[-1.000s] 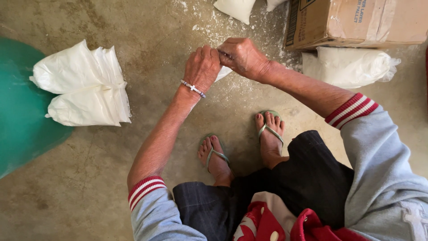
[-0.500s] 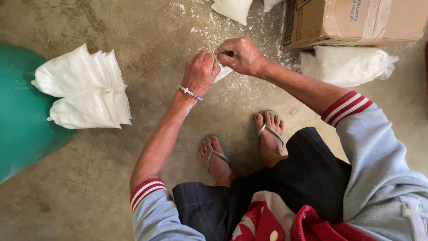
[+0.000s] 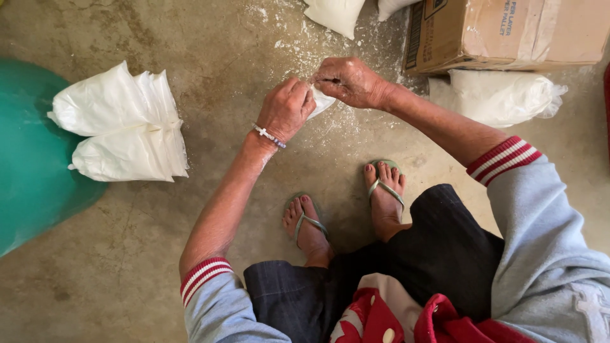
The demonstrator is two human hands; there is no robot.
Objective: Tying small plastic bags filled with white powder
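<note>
Both hands pinched one small white bag point(image 3: 321, 101) above the floor: left hand point(image 3: 286, 109) closed around it, right hand point(image 3: 348, 81) gripping its top. Two filled bags point(image 3: 121, 130) lay left, one cardboard box point(image 3: 508, 32) right.

One head camera looks steeply down, close over the concrete floor point(image 3: 127, 254).

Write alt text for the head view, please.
Both hands, left hand and right hand, pinch the neck of a small white bag above a powder-dusted concrete floor. Filled white bags lie left, a cardboard box upper right.
</note>
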